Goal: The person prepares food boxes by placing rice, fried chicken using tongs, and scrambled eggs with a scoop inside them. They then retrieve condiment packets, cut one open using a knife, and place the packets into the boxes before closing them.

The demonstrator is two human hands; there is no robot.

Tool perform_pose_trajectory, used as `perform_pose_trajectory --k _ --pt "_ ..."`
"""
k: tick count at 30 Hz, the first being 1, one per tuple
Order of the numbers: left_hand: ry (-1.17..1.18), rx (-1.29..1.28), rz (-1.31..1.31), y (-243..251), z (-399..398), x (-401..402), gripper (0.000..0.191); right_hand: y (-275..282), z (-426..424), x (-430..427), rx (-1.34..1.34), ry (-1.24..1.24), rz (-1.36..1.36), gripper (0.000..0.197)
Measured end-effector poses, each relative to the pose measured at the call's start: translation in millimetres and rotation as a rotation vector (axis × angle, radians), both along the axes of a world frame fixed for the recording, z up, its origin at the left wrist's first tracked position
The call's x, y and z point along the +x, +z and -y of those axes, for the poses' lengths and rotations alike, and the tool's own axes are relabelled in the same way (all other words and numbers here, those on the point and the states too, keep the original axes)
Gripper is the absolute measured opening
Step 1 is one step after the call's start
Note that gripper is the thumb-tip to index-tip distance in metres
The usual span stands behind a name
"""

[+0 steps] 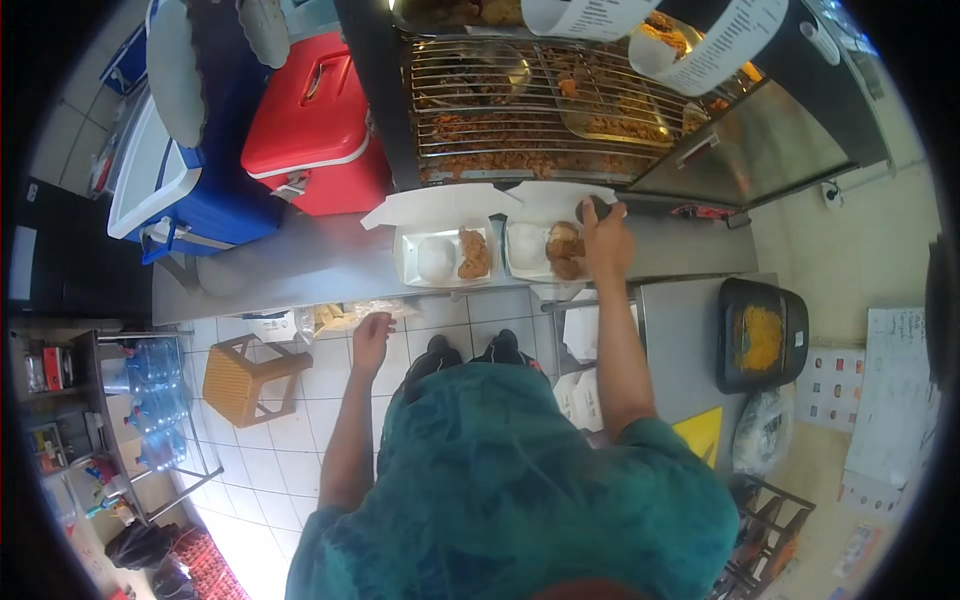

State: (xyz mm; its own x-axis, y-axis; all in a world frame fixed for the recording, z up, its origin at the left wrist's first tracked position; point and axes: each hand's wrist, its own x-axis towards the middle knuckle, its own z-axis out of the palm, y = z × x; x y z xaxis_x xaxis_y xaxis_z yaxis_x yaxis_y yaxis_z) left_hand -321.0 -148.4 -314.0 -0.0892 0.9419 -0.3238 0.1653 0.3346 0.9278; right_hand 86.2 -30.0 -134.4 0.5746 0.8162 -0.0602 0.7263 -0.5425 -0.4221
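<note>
Two open white paper meal boxes stand side by side on the steel counter (330, 259). In the left box (450, 204) lie a rounded mound of white rice (436, 259) and a piece of fried chicken (474, 253). The right box (541, 196) holds another rice mound (526, 246) and browner chicken pieces (564, 250). My right hand (611, 240) reaches over the right box's far corner and grips a small dark rounded object (596, 208), too unclear to name. With loosely bent fingers and nothing in it, my left hand (371, 337) hangs before the counter's front edge.
A wire-racked food warmer (525, 112) stands behind the boxes, its glass door (757, 146) swung out at right. Red (315, 127) and blue (202, 195) coolers sit at left. A plastic stool (244, 371) is on the floor. A black container (765, 337) rests on the right-hand counter.
</note>
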Motion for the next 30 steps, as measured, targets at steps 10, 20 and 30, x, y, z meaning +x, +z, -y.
perform_pose_trajectory --k 10,20,30 --pt "-0.134 0.158 -0.187 9 -104 27 0.031 -56 -3 2 -0.058 0.145 0.005 0.065" --pt "-0.154 0.046 -0.285 -5 -113 24 0.036 -70 14 -138 -0.152 0.416 0.119 0.056" --pt "-0.125 0.114 -0.369 30 -105 20 0.038 8 3 -165 0.060 0.308 0.130 0.055"
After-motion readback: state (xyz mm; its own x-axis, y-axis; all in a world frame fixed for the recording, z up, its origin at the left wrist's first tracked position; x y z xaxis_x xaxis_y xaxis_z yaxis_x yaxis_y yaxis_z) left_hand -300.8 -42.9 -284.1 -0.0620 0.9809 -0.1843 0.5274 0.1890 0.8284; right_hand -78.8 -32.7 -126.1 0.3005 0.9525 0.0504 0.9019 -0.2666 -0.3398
